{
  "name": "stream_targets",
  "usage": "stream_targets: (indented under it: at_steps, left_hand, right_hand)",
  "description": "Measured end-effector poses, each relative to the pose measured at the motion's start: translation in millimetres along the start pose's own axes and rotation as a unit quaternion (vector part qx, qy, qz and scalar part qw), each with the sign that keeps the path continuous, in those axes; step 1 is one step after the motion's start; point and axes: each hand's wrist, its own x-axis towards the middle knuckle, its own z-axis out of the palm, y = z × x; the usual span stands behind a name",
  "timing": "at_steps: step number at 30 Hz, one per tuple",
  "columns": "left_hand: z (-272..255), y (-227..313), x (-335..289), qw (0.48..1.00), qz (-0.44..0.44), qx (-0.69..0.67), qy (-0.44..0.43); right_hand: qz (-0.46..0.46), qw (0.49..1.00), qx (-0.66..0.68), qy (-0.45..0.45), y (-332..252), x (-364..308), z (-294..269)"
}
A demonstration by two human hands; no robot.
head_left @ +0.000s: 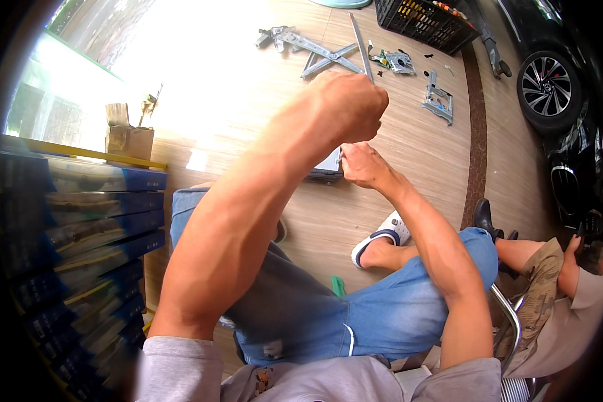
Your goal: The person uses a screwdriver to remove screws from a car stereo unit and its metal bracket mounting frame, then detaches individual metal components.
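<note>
My left hand (355,106) is raised in front of me with its fingers curled into a fist; whatever it holds, if anything, is hidden. Just below it, a boxy device (324,175) with a silvery top and black side shows partly behind my left forearm. My right hand (367,165) is closed at the right edge of this device, fingers bent around the corner. Beyond my hands, on the floor, lie an X-shaped metal scissor frame (328,57), a long thin metal strip (359,40), a metal plate with a green circuit board (390,61) and a metal bracket (438,99).
A black plastic crate (422,25) holding colourful items stands at the far side. Stacked blue boxes (107,201) rise at my left, a small cardboard box (128,139) on top. A black car's wheel (548,84) is at the right. Another person (549,295) sits at my right.
</note>
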Motion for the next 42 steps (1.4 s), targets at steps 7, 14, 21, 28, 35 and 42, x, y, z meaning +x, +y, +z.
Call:
stream_targets:
  at_steps: [7, 14, 21, 28, 35, 42]
  left_hand:
    - [0, -4, -2, 1.000, 0.003, -0.007, -0.008]
    - [1, -2, -2, 1.000, 0.004, -0.008, -0.010]
    - [4, -3, -2, 1.000, 0.012, -0.003, -0.003]
    - [0, 0, -3, 1.000, -0.004, -0.006, -0.016]
    - [-1, -1, -5, 1.000, 0.013, -0.003, -0.009]
    - [1, -2, -6, 1.000, 0.010, -0.005, 0.001]
  right_hand:
    - [0.153, 0.981, -0.076, -0.090, -27, 6, -14]
    - [0.064, 0.996, -0.031, -0.044, -18, 3, -9]
    - [0.111, 0.993, -0.026, -0.022, -16, 2, -3]
    - [0.054, 0.998, -0.042, -0.013, -14, 2, 0]
    - [0.094, 0.994, -0.052, -0.017, -7, 1, 1]
    - [0.093, 0.989, -0.086, -0.076, -22, 6, -6]
